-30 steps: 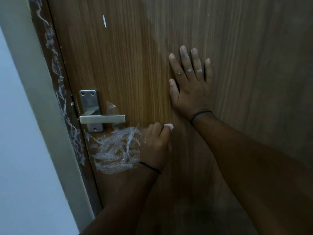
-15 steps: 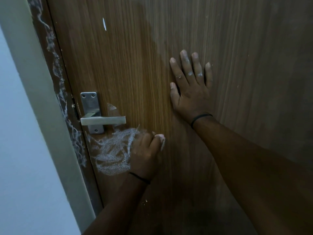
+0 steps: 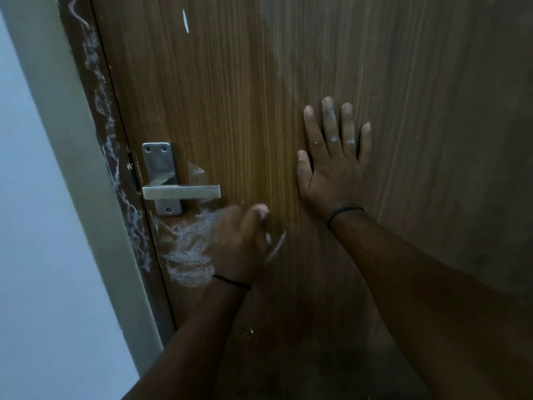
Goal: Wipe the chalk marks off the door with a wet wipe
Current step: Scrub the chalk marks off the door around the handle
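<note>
1. One wooden door (image 3: 230,111).
2. One metal lever handle (image 3: 181,192) on the door, with one backplate (image 3: 158,163) behind it; three screws show on that plate, two above the handle and one below.
3. Two hands: the left hand (image 3: 239,243) just below and right of the handle, the right hand (image 3: 331,163) further right of the handle.
4. Two dark wristbands (image 3: 343,212), one on each wrist.
5. One large patch of chalk marks (image 3: 184,255) just below the handle.
6. One small white streak (image 3: 186,21) high above the handle.

Door (image 3: 230,96) brown w/ vertical wood grain, paler hazy patch upper right. Chalk marks (image 3: 184,255) white, scribbly. Handle (image 3: 181,192) silver-grey metal. Frame (image 3: 95,111) dark brown w/ white smears; wall (image 3: 34,255) pale blue-grey. Wristbands (image 3: 343,211) black.
</note>
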Motion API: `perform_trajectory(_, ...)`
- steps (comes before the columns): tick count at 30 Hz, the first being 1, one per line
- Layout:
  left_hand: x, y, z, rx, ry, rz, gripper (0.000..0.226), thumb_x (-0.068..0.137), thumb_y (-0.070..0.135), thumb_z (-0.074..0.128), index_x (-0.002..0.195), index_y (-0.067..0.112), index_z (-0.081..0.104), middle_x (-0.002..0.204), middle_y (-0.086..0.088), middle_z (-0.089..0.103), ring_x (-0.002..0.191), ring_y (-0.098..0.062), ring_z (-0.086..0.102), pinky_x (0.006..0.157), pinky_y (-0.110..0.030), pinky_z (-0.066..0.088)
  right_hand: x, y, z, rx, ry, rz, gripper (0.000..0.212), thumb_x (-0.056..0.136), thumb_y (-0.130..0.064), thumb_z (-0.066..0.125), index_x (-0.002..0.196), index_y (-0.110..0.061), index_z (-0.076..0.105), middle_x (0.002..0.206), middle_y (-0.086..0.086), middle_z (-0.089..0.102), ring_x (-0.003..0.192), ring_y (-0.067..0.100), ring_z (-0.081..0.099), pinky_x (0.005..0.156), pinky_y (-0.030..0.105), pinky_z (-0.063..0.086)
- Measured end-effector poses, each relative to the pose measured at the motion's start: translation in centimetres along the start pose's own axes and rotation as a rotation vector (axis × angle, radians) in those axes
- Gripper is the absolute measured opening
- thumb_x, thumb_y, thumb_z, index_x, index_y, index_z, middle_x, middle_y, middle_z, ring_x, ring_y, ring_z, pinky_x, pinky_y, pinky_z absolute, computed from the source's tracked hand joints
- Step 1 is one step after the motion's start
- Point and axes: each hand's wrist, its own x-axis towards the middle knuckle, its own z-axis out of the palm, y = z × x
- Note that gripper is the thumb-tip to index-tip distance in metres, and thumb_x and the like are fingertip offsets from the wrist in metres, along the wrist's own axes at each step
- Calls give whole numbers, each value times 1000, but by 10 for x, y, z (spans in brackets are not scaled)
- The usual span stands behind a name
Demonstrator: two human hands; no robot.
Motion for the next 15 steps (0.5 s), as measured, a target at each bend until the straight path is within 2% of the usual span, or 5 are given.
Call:
perform_trajectory(2, 9, -4, -2, -17, 59, -74, 3, 88, 7, 68, 87, 9, 66, 75, -5, 52, 68, -20, 47, 65, -32, 39, 0, -2, 1, 0, 11, -1, 59, 100, -38, 38, 154, -22, 24, 162, 6, 21, 150, 29, 14, 119, 57, 10)
perform_trajectory(7, -21, 25, 10, -8, -149, 198, 6, 83, 7, 75, 86, 7, 71, 74, -4, 57, 65, -17, 51, 58, -32, 44, 1, -1, 0, -27, 15, 12, 58, 100, -38, 38, 154, -22, 25, 162, 5, 22, 150, 29, 15, 119, 57, 13)
perform_trajectory(9, -17, 21, 12, -3, -119, 184, 4, 85, 9, 74, 83, 9, 70, 72, -3, 55, 65, -16, 48, 60, -29, 40, 0, -1, 0, -27, 21, 7, 58, 100, -38, 39, 154, -21, 27, 161, 5, 23, 150, 29, 16, 119, 58, 14)
perform_trajectory(12, 8, 10, 10, -16, 10, 79, 2, 87, 8, 69, 87, 9, 67, 74, -3, 51, 68, -15, 42, 65, -25, 30, 0, -3, 1, -23, 30, 1, 58, 100, -38, 38, 154, -22, 26, 162, 5, 23, 150, 29, 16, 119, 57, 13)
perform_trajectory(15, 4, 16, 10, -1, -37, 129, 2, 87, 8, 69, 88, 8, 68, 75, -4, 53, 67, -17, 46, 62, -30, 35, 1, -3, 0, -30, 23, 6, 57, 101, -39, 36, 154, -23, 24, 162, 5, 22, 150, 29, 16, 119, 57, 13)
